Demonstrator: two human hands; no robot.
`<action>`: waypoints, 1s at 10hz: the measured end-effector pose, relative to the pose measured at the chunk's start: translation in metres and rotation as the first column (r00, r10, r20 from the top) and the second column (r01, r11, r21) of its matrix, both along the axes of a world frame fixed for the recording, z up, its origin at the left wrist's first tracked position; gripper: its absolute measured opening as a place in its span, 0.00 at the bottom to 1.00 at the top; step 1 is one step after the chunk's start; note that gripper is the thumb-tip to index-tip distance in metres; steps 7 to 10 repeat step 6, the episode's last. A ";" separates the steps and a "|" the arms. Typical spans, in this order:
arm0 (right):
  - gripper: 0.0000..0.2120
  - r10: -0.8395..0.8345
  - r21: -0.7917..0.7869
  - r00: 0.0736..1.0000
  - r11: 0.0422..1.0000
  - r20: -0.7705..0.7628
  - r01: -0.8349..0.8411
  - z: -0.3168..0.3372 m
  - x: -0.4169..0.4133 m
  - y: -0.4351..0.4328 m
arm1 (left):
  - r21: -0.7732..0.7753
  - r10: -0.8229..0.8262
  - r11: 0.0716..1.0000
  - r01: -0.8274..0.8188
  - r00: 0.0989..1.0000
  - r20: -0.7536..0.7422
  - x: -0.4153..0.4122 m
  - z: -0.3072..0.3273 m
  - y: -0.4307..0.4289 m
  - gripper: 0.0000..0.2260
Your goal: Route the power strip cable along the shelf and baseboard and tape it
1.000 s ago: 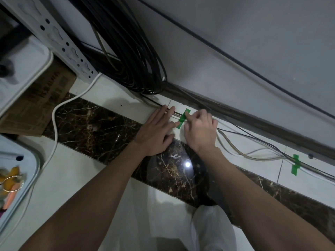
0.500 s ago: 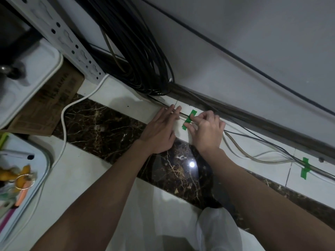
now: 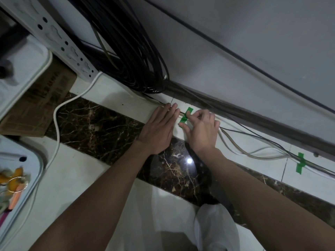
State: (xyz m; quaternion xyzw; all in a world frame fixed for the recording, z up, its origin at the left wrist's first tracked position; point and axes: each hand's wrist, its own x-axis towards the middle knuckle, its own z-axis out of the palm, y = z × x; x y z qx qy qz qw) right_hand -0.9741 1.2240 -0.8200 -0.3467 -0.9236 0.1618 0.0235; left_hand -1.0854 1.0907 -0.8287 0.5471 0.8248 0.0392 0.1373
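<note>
Holds the left hand (image 3: 157,131) flat on the floor tile (image 3: 126,107) just as a second ago, fingers straight and together, fingertips pinning the cable (image 3: 266,157) just left of the green tape (image 3: 183,121) at centre frame. Has worked the right hand (image 3: 203,131) down that strip: bunched over its upper end earlier, now spread a little, forefinger laid across the middle, thumb on the lower end, remaining fingers loosely curled and gripping nothing. Pressing rather than pinching, by the look of it. Leaves the tape's upper end bare and apparently stuck down near the baseboard (image 3: 253,122). Suggests a strip nearly sealed, with the cable held beneath it close along the baseboard. Shows slack yet toward the second tape (image 3: 301,163) at right of frame, the cable bowing away from the wall between the two. Probably calls for straightening that stretch, or another strip there.
</note>
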 end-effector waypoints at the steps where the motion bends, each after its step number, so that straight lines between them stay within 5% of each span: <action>1: 0.22 0.008 0.016 0.999 1.000 0.038 -0.008 0.003 0.000 -0.003 | -0.035 -0.010 0.999 0.011 0.999 0.046 -0.003 0.004 0.003 0.27; 3: 0.26 0.118 -0.081 0.976 0.991 0.183 -0.105 0.038 -0.002 -0.001 | 0.040 0.059 0.997 -0.062 0.995 0.079 -0.004 0.032 0.009 0.24; 4: 0.20 0.077 -0.149 0.984 0.987 0.163 -0.052 0.082 0.002 -0.001 | 0.132 0.228 0.958 -0.256 0.953 0.198 0.008 0.080 0.006 0.15; 5: 0.15 0.041 -0.218 0.988 0.976 0.152 -0.007 0.146 0.019 -0.008 | 0.016 0.464 0.849 -0.528 0.761 0.454 0.030 0.152 -0.011 0.10; 6: 0.15 -0.089 -0.310 0.996 0.947 0.001 0.085 0.234 0.043 -0.019 | 0.053 0.518 0.719 -0.692 0.586 0.623 0.058 0.242 -0.033 0.10; 10: 0.15 -0.089 -0.310 0.996 0.947 0.001 0.085 0.234 0.043 -0.019 | 0.053 0.518 0.719 -0.692 0.586 0.623 0.058 0.242 -0.033 0.10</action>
